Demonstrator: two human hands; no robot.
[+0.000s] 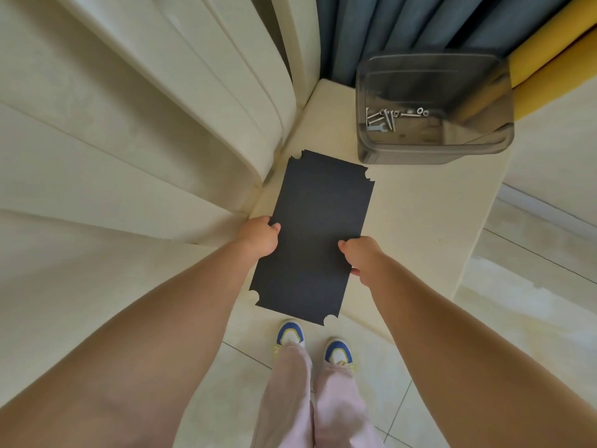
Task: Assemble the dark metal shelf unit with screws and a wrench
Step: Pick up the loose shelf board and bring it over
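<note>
A dark rectangular metal shelf panel [315, 227] with notched corners lies flat over the cream cushioned seat [426, 221]; its near end overhangs the seat's front edge. My left hand [260, 236] grips the panel's left long edge. My right hand [363, 258] grips the right long edge, slightly nearer to me. A grey translucent plastic bin [433, 105] stands on the seat at the far right. Inside it lie several silver screws [389, 116], washers [421, 111] and a small flat wrench [376, 127].
Cream upholstered backrest panels [129, 124] rise along the left. Blue-grey curtains [403, 21] hang behind, with a yellow one [555, 50] at the right. My feet in blue and white shoes [315, 344] stand on a tiled floor [533, 286] in front of the seat.
</note>
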